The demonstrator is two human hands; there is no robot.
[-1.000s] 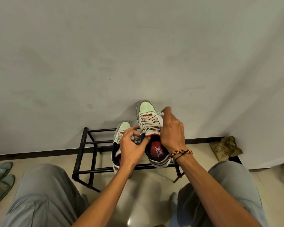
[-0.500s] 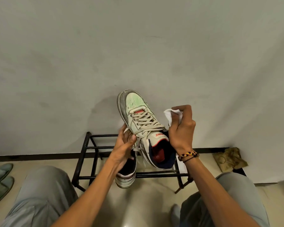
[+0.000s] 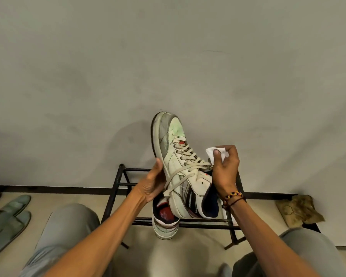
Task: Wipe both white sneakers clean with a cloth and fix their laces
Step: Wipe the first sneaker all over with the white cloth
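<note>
Lifted above the rack (image 3: 126, 184) moments ago, one sneaker (image 3: 180, 166) is gripped underneath by the left hand (image 3: 154, 184) while the right hand (image 3: 225, 168) pinches the cloth (image 3: 212, 154) beside its laces (image 3: 188, 156), wiping apparently imminent.

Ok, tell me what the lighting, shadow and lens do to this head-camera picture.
Head view: dim, flat indoor light; the raised sneaker casts a soft shadow on the wall to its left; wide-angle lens bows the baseboard; the knees at the bottom edge look smeared.
</note>
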